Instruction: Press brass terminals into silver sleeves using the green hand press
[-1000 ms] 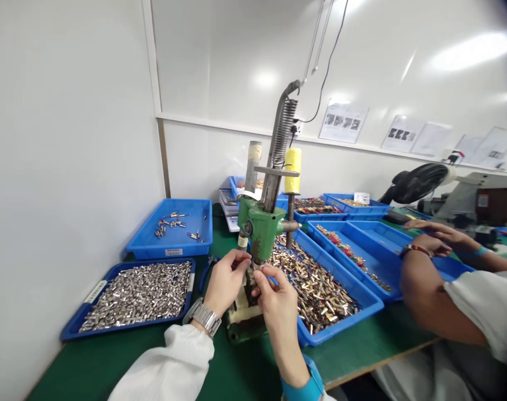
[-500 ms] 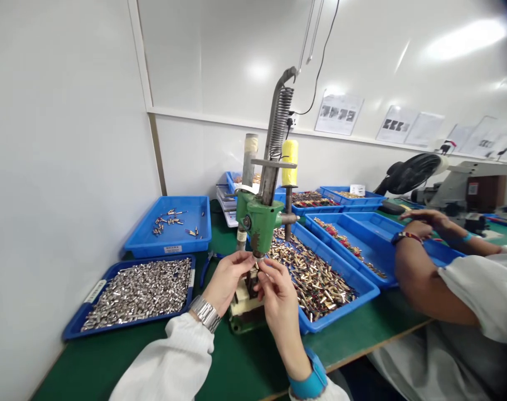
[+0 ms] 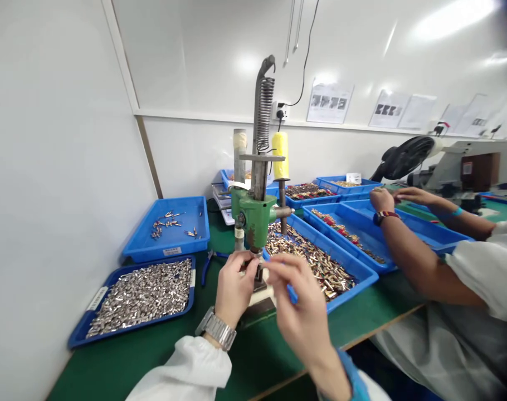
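A green hand press (image 3: pixel 257 220) with a spring and a yellow-wrapped handle (image 3: pixel 280 156) stands on the green table. My left hand (image 3: pixel 235 284), with a metal watch on the wrist, is pinched just under the press head; what its fingers hold is too small to make out. Close beside it, my right hand (image 3: pixel 297 295) has thumb and forefinger together at the same spot, slightly blurred, and anything between them is hidden. Right of the press, a blue tray (image 3: pixel 360 285) holds many brass-coloured parts. Small silver parts (image 3: pixel 147 295) fill a dark blue tray at the left.
Behind the silver parts is a blue tray (image 3: pixel 132 245) with several metal pieces. Blue-handled pliers (image 3: pixel 206 267) lie left of the press. More blue trays (image 3: pixel 404 223) stand at the right, where a co-worker's arms (image 3: pixel 416 250) reach in. A black fan (image 3: pixel 408 159) is behind.
My right hand has moved slightly right and toward me, its fingers still near the press head. The view has shifted a little. The co-worker's hands have moved left over the trays.
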`<state>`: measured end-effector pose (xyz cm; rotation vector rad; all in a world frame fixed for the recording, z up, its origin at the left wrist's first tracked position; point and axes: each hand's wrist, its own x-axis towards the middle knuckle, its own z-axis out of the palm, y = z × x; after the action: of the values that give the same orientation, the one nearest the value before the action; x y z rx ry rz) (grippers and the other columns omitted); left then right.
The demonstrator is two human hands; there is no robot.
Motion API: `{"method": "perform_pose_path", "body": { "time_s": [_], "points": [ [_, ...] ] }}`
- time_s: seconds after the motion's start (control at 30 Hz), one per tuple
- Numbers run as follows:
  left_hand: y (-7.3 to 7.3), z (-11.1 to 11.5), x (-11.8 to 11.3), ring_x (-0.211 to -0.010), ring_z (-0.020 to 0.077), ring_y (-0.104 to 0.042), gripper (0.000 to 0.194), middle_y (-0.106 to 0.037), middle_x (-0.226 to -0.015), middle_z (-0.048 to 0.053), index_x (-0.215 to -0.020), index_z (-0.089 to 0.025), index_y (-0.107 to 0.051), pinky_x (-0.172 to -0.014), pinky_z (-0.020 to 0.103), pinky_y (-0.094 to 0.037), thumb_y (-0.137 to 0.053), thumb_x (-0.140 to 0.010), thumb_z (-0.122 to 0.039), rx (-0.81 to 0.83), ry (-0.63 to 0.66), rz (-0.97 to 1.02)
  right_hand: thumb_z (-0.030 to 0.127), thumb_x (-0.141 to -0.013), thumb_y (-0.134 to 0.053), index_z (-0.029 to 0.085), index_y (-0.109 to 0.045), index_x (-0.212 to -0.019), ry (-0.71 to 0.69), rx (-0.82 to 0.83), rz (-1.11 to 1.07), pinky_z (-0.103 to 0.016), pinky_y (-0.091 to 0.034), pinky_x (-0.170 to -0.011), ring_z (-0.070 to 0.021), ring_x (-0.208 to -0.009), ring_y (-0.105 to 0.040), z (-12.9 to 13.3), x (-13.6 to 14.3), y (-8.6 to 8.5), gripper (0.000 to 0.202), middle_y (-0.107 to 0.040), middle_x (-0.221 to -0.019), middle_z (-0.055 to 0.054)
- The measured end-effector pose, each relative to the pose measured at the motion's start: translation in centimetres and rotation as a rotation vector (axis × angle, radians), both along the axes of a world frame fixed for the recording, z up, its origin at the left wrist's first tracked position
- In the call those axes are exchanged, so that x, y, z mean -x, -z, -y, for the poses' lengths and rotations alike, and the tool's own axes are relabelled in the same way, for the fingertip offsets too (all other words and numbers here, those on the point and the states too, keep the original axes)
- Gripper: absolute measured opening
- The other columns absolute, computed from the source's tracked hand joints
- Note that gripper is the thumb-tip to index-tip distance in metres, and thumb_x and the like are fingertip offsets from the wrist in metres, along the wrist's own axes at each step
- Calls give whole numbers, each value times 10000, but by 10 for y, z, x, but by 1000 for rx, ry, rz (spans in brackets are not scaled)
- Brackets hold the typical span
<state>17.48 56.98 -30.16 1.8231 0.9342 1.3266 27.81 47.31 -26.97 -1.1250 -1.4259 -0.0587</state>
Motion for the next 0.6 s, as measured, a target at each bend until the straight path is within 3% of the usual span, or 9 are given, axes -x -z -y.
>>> {"method": "perform_pose_path", "body": {
  "time_s": [0.07,0.17,0.3,0.37,0.43,0.53,0.6],
  "points": [
    [1,2,-3,-965,194,-666,144,-701,-1024,67,-910,-204,-695,-886,332,-544,-568,-898,-271,-83,-72,-27,201,-952,-542,264,-687,-1054,-46,-74,-54,-340,-556,-741,-170,-852,-633,-16,-15,-44,189,-623,-1008,-42],
    [0,4,-5,-974,201,-664,139,-695,-1036,84,-918,-192,-702,-910,348,-546,-578,-894,-249,-185,-155,-56,285,-970,-528,241,-660,-1045,-4,-212,-122,-315,-533,-675,-142,-746,-608,-67,-44,-111,158,-604,-892,-20],
    [-2,4,-6,-955,194,-672,128,-712,-1004,73,-901,-190,-718,-921,336,-545,-594,-886,-219,-249,-198,-92,369,-990,-457,202,-605,-1073,87,-338,-81,-368,-509,-883,-165,-965,-593,-154,-82,-178,238,-564,-1076,-67],
    [-2,5,-6,-942,187,-680,139,-721,-993,64,-892,-196,-728,-917,325,-548,-591,-894,-221,-248,-207,-96,456,-968,-485,185,-579,-1089,87,-275,-55,-404,-476,-958,-188,-1051,-566,-190,-94,-194,311,-533,-1131,-87],
    [-1,7,-7,-934,181,-686,157,-728,-991,59,-895,-200,-737,-915,315,-550,-583,-906,-230,-247,-215,-95,535,-934,-518,169,-565,-1043,4,-130,-97,-424,-490,-934,-196,-1012,-572,-216,-100,-198,384,-545,-1054,-83],
    [1,9,-8,-936,175,-687,169,-732,-1000,54,-909,-201,-744,-915,301,-549,-579,-914,-240,-260,-217,-94,593,-901,-544,179,-547,-936,-200,63,-235,-395,-547,-757,-173,-817,-585,-232,-99,-193,415,-538,-835,-32],
    [2,9,-7,-939,172,-686,167,-731,-1009,52,-910,-200,-745,-915,295,-548,-584,-913,-244,-267,-218,-98,600,-883,-570,190,-540,-901,-277,90,-294,-355,-545,-655,-151,-718,-565,-233,-97,-188,411,-499,-749,-3]
  ]
}}
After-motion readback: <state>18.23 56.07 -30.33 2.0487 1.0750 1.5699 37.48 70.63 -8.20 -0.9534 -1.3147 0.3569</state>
